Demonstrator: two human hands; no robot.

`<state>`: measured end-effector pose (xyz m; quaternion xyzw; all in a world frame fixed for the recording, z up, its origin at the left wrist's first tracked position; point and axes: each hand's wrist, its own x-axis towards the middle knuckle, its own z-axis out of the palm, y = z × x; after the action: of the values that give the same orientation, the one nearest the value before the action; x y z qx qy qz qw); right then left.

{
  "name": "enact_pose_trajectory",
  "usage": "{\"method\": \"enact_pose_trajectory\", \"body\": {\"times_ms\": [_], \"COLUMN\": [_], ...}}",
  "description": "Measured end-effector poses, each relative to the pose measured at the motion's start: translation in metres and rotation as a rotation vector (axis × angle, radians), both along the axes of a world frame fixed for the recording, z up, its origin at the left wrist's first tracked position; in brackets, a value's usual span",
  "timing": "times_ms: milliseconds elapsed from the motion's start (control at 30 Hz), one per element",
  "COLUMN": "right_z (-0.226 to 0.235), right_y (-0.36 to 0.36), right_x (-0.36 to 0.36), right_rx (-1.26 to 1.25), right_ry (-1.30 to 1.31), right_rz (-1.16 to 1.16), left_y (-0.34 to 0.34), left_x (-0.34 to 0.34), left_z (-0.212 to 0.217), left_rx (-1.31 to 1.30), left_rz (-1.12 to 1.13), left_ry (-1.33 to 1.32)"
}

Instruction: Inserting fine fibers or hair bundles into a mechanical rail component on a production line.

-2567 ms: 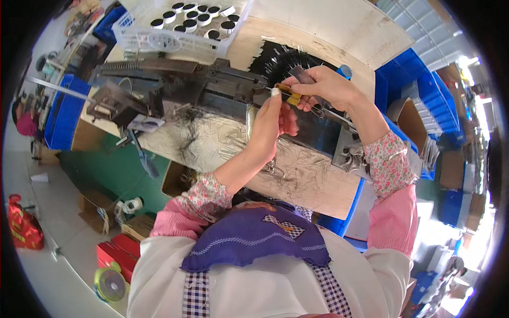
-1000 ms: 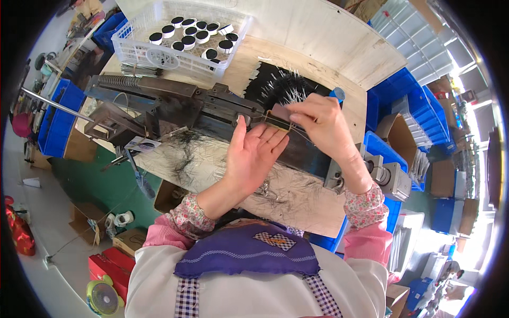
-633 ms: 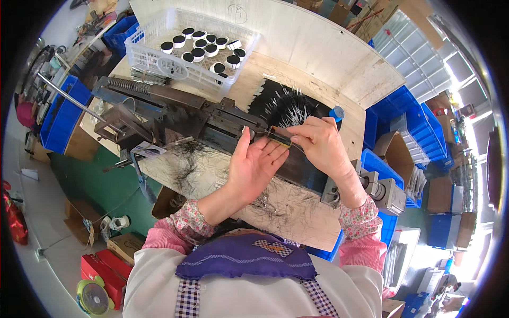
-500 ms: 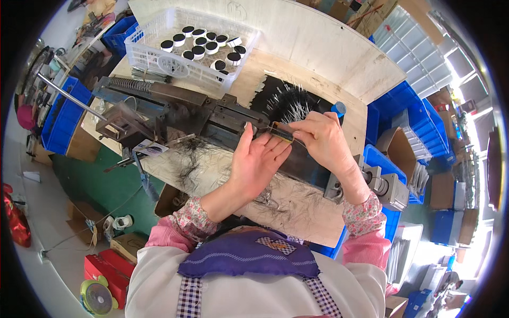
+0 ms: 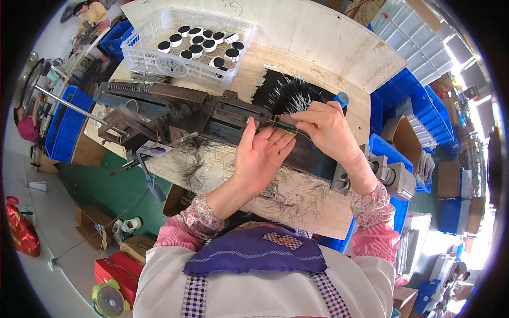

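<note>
My left hand [image 5: 263, 159] lies palm up with its fingers stretched out beneath a small dark rectangular block with yellowish edges [image 5: 286, 127]. The block sits beside the end of a dark metal machine [image 5: 233, 119]. At the block's right end my right hand [image 5: 330, 130] is closed in a pinch, thumb against fingers. Whatever is between those fingertips is too small to make out. Just behind the block, a heap of black and white bristles [image 5: 294, 98] rests on a black sheet.
A white plastic crate [image 5: 175, 67] holds several white round pieces with black tops at the back left. A blue cylinder [image 5: 342, 98] stands right of the bristles. Loose dark hairs [image 5: 199, 161] litter the wooden table [image 5: 313, 212]. A metal motor-like part [image 5: 395, 183] juts out at the right.
The whole view has shifted slightly. My right hand has drawn a little to the right along the block, still pinched. My left hand keeps its palm-up place below the block.
</note>
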<state>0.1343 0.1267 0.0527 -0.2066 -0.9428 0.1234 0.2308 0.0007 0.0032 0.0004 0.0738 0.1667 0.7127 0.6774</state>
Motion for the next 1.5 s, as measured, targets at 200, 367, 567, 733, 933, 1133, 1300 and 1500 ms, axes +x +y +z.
{"method": "enact_pose_trajectory", "body": {"times_ms": [200, 367, 567, 733, 933, 1133, 1300, 1500], "right_z": [0.008, -0.005, -0.006, -0.005, -0.004, 0.020, 0.013, 0.006], "right_y": [-0.015, -0.029, -0.037, -0.039, -0.031, -0.048, -0.047, -0.057], "right_x": [-0.010, -0.016, -0.023, -0.019, -0.014, 0.008, -0.007, -0.017], "right_rx": [0.023, 0.105, 0.105, 0.096, 0.079, -0.262, -0.018, 0.186], "right_ry": [0.099, 0.128, 0.217, 0.207, 0.219, 0.319, -0.013, -0.334], "right_rz": [0.026, 0.052, 0.013, -0.010, 0.000, -0.242, -0.204, -0.162], "left_y": [0.000, 0.005, -0.002, -0.008, -0.002, -0.003, 0.005, -0.003], "left_x": [-0.005, -0.006, -0.007, -0.004, -0.002, -0.004, -0.009, -0.005], "left_z": [-0.004, -0.028, -0.022, -0.024, -0.029, -0.012, -0.015, -0.007], "left_rx": [0.007, 0.112, 0.112, 0.190, 0.147, 0.067, 0.111, -0.045], "left_rz": [0.018, -0.064, -0.034, -0.062, -0.054, -0.001, -0.014, 0.004], "left_ry": [-0.064, -0.184, -0.228, -0.296, -0.220, -0.164, -0.130, -0.080]}}
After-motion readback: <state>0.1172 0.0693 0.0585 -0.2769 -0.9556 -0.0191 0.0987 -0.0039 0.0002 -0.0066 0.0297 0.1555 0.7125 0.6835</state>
